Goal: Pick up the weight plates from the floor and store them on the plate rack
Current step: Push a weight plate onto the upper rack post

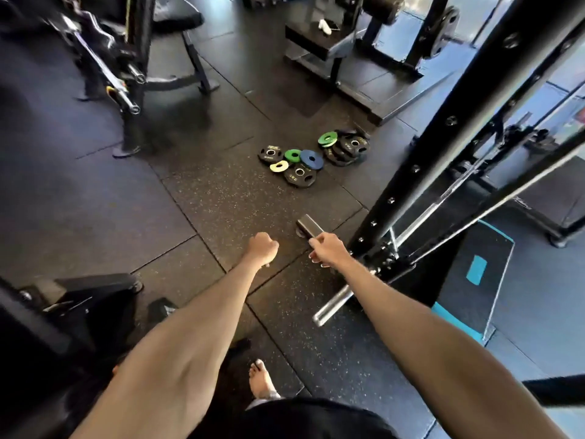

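Several weight plates lie on the rubber floor ahead: a black plate [270, 153], a small green plate [292, 155], a blue plate [311, 159], a yellow plate [279, 166] and another black plate [300, 175]. A stack of black plates [348, 150] with a green plate [327, 138] on top lies to their right. My left hand [261, 248] is curled into a fist and holds nothing. My right hand [327, 250] grips the near end of a grey metal peg [308, 225] beside the black rack upright [443, 137]. Both hands are well short of the plates.
A chrome peg [332, 307] sticks out low from the rack base. A teal-edged step platform [474, 270] sits right. A bench [319, 45] stands beyond the plates, a bar stand [126, 74] at far left, a dark machine base [79, 296] near left. My bare foot [261, 380] is below.
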